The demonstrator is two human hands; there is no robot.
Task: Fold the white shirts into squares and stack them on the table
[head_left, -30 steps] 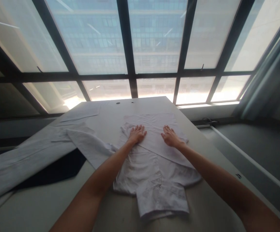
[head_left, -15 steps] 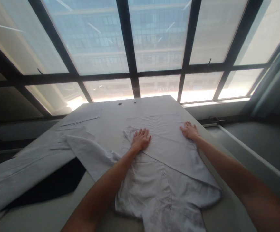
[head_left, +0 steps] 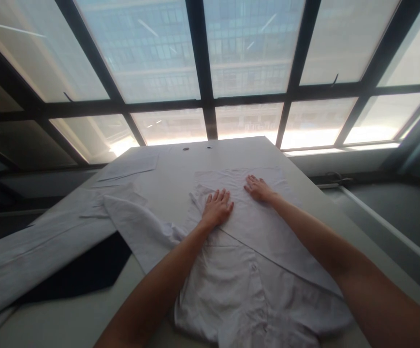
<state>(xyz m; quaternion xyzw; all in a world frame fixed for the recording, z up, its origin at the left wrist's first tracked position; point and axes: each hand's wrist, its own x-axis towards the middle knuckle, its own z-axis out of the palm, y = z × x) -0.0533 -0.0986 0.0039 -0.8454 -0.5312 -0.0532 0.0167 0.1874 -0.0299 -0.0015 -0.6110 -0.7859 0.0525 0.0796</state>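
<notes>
The white shirt [head_left: 231,275] lay on the white table [head_left: 173,174]. Left hand [head_left: 217,209] and right hand [head_left: 258,188] rested flat on it, fingers extended, gripping nothing; even palm pressure seemed best against creases.

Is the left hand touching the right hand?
Apart. The head view shows it: a strip of white cloth is visible between the left hand and the right hand.
</notes>
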